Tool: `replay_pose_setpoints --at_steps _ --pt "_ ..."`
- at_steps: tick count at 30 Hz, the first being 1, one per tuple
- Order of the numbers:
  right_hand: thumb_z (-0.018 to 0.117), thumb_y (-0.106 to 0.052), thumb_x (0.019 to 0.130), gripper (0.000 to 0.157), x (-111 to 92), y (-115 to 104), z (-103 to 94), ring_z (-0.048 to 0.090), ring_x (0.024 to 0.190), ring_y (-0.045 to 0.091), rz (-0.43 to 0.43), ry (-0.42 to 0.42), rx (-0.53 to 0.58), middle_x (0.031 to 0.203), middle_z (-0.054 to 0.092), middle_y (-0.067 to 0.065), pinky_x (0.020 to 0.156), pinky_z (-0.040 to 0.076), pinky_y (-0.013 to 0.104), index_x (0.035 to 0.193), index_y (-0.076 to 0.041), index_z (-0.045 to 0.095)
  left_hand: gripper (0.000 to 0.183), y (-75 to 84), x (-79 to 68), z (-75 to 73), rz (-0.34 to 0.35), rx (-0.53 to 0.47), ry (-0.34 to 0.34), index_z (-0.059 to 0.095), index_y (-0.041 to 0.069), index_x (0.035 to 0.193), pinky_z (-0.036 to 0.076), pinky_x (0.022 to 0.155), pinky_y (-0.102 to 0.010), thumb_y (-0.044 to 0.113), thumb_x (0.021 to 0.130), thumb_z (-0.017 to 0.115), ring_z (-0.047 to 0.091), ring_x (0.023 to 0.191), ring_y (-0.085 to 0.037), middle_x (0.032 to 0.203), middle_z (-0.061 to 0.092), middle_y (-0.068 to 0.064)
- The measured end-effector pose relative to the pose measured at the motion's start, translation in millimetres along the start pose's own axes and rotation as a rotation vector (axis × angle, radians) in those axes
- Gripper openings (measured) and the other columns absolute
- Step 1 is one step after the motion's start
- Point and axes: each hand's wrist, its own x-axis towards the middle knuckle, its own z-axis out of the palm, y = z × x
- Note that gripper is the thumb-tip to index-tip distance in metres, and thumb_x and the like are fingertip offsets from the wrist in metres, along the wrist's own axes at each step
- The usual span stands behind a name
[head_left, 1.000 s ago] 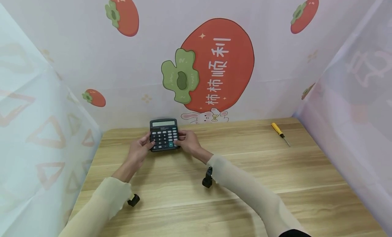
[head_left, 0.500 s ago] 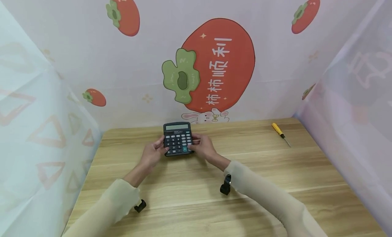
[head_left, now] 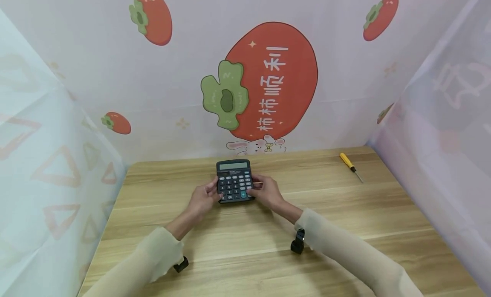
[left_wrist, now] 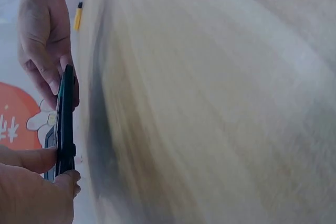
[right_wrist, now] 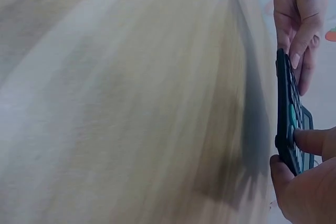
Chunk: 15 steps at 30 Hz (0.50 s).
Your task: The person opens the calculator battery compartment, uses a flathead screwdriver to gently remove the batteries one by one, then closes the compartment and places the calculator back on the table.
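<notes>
A black desk calculator (head_left: 234, 182) with a grey display and a green plus key is held between both hands, its keys facing up. My left hand (head_left: 204, 200) grips its left edge, thumb over the lower left keys and fingers underneath. On the other side my right hand (head_left: 269, 192) pinches the right edge, thumb near the green key. In the left wrist view the calculator (left_wrist: 65, 121) appears edge-on, raised off the table with its shadow beside it. The right wrist view also shows the calculator (right_wrist: 290, 114) edge-on between the two hands.
A screwdriver (head_left: 350, 165) with a yellow handle lies at the back right of the wooden table (head_left: 238, 263). Behind the table hangs a white cloth (head_left: 165, 88) printed with persimmons, and similar cloths close off the left and right sides.
Both hands have carried the calculator to the right and a little nearer to me, along the back of the table. The grip stays the same, and the screwdriver has not moved.
</notes>
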Motion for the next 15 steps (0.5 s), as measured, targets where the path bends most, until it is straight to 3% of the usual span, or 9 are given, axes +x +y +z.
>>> replay_pose_setpoints --at_steps 15 --pt "0.080 0.005 0.090 0.057 -13 23 -4.4 0.074 0.111 0.029 -0.022 0.025 0.007 0.125 0.073 0.021 0.089 0.063 0.029 0.143 0.007 0.059 0.075 -6.8 -1.4 19.6 -0.036 0.035 -0.025 0.032 0.000 0.162 0.042 0.116 -0.035 -0.014 0.095 0.065 0.040 0.152 -0.035 0.170 0.029 -0.014"
